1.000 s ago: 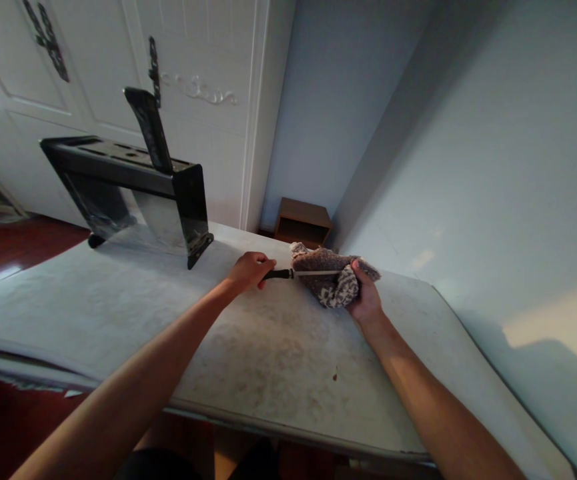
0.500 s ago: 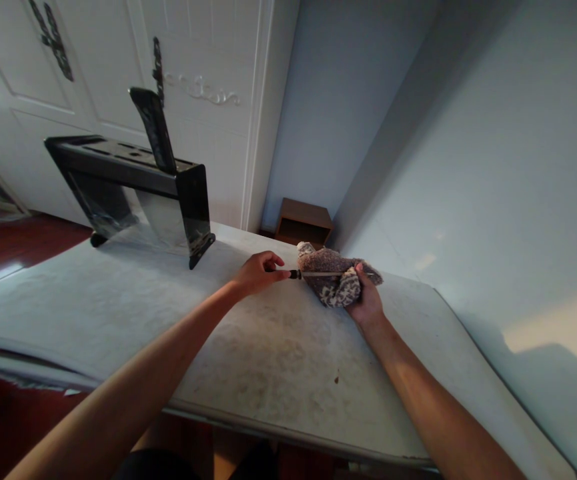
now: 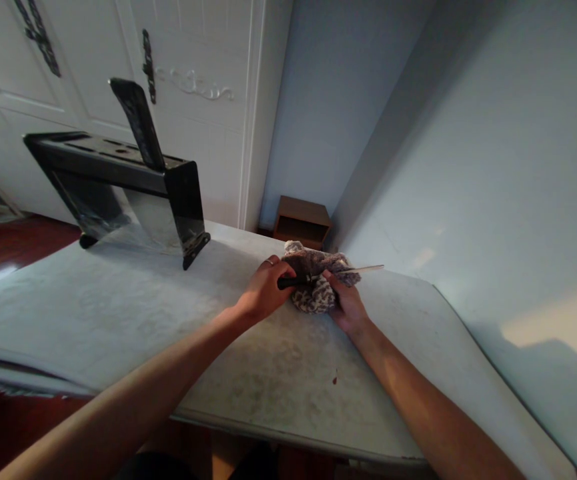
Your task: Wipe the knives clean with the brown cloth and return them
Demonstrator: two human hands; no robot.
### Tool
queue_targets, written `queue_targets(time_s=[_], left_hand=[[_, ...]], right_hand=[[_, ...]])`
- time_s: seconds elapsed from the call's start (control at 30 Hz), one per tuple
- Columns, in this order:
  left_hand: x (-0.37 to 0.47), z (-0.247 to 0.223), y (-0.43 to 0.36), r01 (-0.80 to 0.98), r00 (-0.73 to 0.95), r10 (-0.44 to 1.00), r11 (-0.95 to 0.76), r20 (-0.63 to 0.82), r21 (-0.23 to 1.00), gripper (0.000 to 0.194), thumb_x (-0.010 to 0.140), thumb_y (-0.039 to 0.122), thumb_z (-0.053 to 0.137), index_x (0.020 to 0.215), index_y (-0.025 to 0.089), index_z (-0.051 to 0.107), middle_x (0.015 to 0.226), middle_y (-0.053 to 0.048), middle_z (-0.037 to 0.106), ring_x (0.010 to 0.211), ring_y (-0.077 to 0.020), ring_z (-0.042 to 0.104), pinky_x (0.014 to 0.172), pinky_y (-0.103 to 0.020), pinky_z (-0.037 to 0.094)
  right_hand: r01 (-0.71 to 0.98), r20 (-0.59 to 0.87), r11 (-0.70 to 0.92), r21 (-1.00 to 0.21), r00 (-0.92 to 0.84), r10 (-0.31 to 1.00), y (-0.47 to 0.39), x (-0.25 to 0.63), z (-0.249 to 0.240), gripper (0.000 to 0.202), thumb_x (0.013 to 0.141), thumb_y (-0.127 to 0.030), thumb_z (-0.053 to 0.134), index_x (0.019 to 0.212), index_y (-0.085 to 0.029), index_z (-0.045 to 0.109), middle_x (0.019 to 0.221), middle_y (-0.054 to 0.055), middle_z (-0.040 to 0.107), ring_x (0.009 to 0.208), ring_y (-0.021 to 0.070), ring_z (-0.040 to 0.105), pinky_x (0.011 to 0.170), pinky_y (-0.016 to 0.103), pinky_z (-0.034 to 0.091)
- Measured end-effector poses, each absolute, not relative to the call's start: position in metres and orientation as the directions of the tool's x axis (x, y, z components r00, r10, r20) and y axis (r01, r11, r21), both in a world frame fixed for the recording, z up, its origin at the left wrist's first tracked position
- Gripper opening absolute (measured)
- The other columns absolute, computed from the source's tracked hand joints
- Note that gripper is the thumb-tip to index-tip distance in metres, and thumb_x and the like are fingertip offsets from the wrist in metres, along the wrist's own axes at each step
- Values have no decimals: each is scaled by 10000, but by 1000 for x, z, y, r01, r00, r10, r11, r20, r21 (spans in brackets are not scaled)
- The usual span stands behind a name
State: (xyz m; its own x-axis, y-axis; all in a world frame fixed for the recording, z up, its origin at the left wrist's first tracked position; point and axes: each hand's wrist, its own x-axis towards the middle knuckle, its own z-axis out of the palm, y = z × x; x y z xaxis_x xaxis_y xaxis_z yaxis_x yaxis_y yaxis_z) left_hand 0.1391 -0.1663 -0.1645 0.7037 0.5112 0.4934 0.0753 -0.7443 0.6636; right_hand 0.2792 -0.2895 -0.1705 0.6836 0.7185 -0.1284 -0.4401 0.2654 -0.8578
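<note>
My left hand is closed around the black handle of a narrow-bladed knife. The knife lies level over the table, its thin tip pointing right. Bunched in my right hand is a brown and white patterned cloth, wrapped about the blade near the handle. The right thumb presses on the blade side. Cloth folds hide the middle of the blade, while the tip sticks out beyond them.
A black knife block with clear sides stands on the table at the left, a large black knife handle rising from it. White cabinet doors and a small brown box-shaped unit are behind. A wall borders the right.
The cloth and right hand have slid left along the blade toward the handle, baring the tip. My left hand has moved slightly right and down, with its grip turned over the handle.
</note>
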Motion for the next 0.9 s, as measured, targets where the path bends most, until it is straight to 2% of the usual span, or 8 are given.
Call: queue_targets(time_s=[0.23,0.47,0.6,0.7,0.8,0.9], left_hand=[[139,-175,-171,12,708,369,-859,603,512,179,716,65,614,861,170,612,915,-48,607,888,-185,563,779,-288,446],[136,-172,-171,30,705,378,-861,599,508,131,759,200,685,888,183,671,939,-52,644,893,-189,599,783,-290,466],[137,-170,-173,24,728,405,-821,553,570,207,795,311,683,944,169,709,984,-77,672,902,-199,620,801,-297,466],[137,-165,-174,37,757,467,-730,458,682,259,827,395,640,917,168,726,924,-68,704,855,-185,636,775,-273,457],[136,-160,-175,72,816,498,-591,293,803,393,860,502,548,750,155,696,730,-41,688,699,-150,621,640,-233,434],[136,-156,-175,111,874,473,-412,108,904,488,887,542,446,609,151,537,529,-3,571,458,-96,506,462,-200,361]], right_hand=[[-390,-106,268,-881,714,692,-288,263,-164,449,570,-234,859,979,-167,686,946,30,732,828,190,676,761,311,563],[-425,-139,239,-873,687,714,-289,270,-165,437,555,-208,853,954,-174,677,922,26,735,804,195,683,765,325,571],[-445,-140,230,-866,656,742,-291,275,-166,420,570,-218,843,951,-181,670,940,36,737,850,217,693,786,342,577],[-443,-135,223,-869,643,754,-291,277,-166,415,582,-222,838,958,-178,668,931,42,739,835,228,699,783,358,581],[-427,-119,226,-876,644,756,-292,278,-167,420,579,-224,843,959,-176,671,900,39,742,804,239,702,778,379,585],[-430,-110,234,-872,637,763,-292,277,-167,423,579,-220,844,963,-179,673,913,35,743,825,245,703,810,394,580]])
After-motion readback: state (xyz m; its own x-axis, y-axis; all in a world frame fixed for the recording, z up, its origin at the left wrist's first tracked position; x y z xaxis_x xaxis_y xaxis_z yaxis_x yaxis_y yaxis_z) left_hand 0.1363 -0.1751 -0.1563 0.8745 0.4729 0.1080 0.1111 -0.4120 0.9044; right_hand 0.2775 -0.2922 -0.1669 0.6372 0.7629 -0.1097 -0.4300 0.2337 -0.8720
